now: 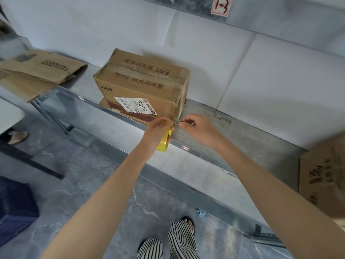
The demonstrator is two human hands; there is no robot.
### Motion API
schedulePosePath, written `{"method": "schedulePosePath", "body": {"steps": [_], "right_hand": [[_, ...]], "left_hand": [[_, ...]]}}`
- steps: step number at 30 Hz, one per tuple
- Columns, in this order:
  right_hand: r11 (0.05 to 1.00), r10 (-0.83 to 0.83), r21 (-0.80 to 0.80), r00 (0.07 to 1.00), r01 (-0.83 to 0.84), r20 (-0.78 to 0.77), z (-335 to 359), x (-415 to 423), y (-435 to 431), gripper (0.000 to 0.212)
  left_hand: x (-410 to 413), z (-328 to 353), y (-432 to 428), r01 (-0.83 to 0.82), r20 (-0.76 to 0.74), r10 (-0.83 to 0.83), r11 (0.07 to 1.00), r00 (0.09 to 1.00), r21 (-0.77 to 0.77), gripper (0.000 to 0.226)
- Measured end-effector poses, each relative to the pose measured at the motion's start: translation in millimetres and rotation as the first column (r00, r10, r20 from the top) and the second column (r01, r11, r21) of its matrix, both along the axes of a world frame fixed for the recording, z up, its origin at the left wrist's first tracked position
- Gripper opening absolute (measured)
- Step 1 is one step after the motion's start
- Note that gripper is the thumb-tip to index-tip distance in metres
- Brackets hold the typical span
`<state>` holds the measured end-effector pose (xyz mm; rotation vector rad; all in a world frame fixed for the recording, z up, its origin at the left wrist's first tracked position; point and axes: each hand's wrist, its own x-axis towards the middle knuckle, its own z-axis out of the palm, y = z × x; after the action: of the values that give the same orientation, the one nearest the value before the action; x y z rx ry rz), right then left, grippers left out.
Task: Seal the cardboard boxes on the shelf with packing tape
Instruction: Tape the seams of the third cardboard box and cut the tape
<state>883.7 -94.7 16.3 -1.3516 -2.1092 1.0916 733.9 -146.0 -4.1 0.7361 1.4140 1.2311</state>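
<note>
grey shelf (242,141), tape at the box corner

grey metal shelving along a pale wall carries the cardboard box (141,81), standing mid-shelf with its label (135,106) facing out. the left hand (156,128) curls round the yellow tape roll (163,143) just below the box's near corner. the right hand (197,128) pinches a small thin piece (177,120) beside it, tape end or cutter, i cannot tell. to do this well, i judge: keep the strip taut between both hands, press it flat onto the corner, then cut cleanly.
</note>
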Motion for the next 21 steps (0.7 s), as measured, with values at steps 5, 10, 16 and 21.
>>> {"method": "schedulePosePath", "body": {"steps": [5, 10, 16, 21], "right_hand": [[0.999, 0.029, 0.045, 1.000, -0.029, -0.004, 1, -8, 4, 0.011], [0.997, 0.032, 0.075, 0.999, -0.029, -0.039, 0, -8, 7, 0.016], [0.999, 0.017, 0.039, 0.999, -0.018, 0.028, -9, 12, 18, 0.003], [0.992, -0.112, 0.073, 0.980, 0.101, 0.166, -45, 56, 33, 0.010]], "left_hand": [[0, 1, -1, 0.013, -0.004, -0.013, 1.000, 1.000, 0.010, 0.023], [-1, 1, 1, 0.022, -0.027, -0.022, 1.000, 0.999, 0.014, 0.026], [-5, 0, 5, 0.010, -0.071, -0.011, 1.000, 0.997, -0.018, 0.024], [-6, -1, 7, 0.005, -0.095, -0.004, 1.000, 0.995, 0.010, 0.023]]}}
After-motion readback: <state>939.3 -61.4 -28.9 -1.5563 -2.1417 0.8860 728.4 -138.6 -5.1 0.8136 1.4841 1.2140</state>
